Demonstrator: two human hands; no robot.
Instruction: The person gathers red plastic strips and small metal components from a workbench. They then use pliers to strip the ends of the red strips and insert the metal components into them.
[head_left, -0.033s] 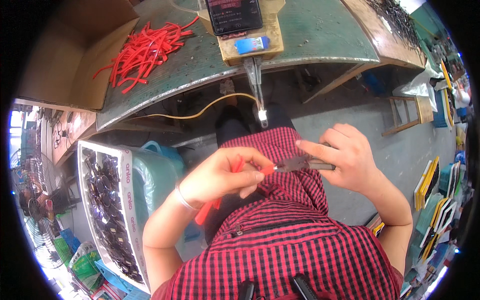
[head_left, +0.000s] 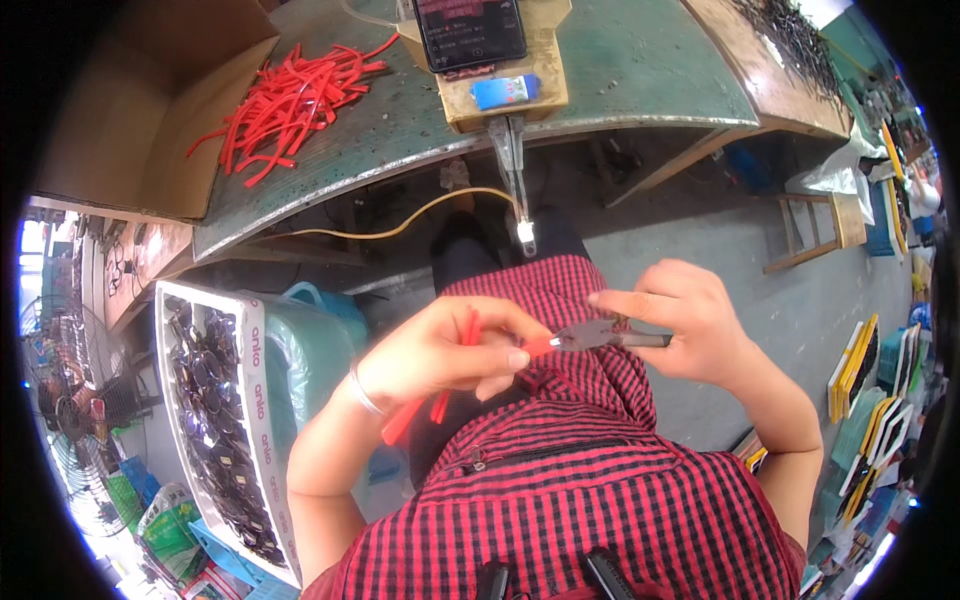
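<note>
Several slim red strips (head_left: pixel 402 422) are in my left hand (head_left: pixel 430 345), its thumb and index finger pinching one of them. That strip's end, which has a small shiny tip, sticks out past the fingertips, while other strips hang below the palm. My right hand (head_left: pixel 690 318) is closed around the dark handles of a pair of pliers (head_left: pixel 590 334). The plier jaws point left and meet the shiny tip; whether they clamp it is too small to tell. Both hands are above my red-and-black checked apron (head_left: pixel 560 500).
A pile of red strips (head_left: pixel 295 110) lies on the green worktable (head_left: pixel 640 80), beside an open cardboard box (head_left: pixel 120 120). A phone (head_left: pixel 470 35) and a small blue packet (head_left: pixel 503 92) rest on a yellowish block. At left stands a white carton (head_left: pixel 250 400) of dark glossy pieces.
My right hand and the pliers have dipped slightly, and the jaws have turned a little. The red strips in my left hand have shifted slightly.
</note>
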